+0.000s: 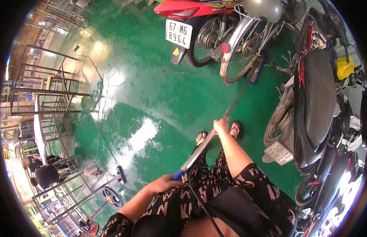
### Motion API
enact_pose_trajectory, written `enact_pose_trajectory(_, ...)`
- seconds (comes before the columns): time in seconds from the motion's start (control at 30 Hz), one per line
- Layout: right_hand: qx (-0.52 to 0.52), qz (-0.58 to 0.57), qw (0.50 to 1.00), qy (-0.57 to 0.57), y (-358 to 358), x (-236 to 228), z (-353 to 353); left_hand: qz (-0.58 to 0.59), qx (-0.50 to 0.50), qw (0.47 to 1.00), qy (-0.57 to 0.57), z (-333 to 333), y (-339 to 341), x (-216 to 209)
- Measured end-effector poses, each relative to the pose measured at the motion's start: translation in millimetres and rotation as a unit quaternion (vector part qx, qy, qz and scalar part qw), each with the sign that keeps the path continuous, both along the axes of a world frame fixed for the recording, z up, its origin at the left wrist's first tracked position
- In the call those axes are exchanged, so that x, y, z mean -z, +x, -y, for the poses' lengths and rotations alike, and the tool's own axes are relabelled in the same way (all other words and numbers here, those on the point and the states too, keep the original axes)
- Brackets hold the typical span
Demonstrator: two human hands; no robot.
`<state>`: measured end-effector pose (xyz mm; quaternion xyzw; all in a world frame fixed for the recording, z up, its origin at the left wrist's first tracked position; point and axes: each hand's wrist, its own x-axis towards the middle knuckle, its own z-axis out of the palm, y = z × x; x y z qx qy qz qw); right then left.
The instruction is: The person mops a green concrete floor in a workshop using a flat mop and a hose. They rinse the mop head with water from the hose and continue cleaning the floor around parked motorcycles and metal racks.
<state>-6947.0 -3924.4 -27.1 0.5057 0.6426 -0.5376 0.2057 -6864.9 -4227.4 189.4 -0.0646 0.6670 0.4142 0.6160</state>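
Silver metal pole [199,150] with blue end [177,175], held aslant.
Left grip [164,184] is closed around this end, right grip [221,125] around the middle; flat blue head [260,70] lies on glossy green floor [171,98] beside silver bicycle [233,41].

Workshop: welded-looking metal frames [49,93], parked motorbikes [315,94], glossy green floor [163,98].

Glossy green floor [171,98]: beyond the right grip [221,125] stand a red motorbike [193,8] and a bicycle [235,38]; rightward, a black motorbike [317,94]; far left, a dark frame [53,93].
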Motion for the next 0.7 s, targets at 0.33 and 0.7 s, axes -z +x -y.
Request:
enact_pose_trajectory(0.33, -0.327, -0.436, 0.838, 0.019, 23, -132, 160, -0.278, 0.216, 0.841, -0.411, 98, -65, -278)
enact_pose_trajectory(0.7, -0.508, -0.470, 0.722, 0.019, -102, -147, 181, -0.341, 0.057, 0.759, -0.553, 67, -49, -363)
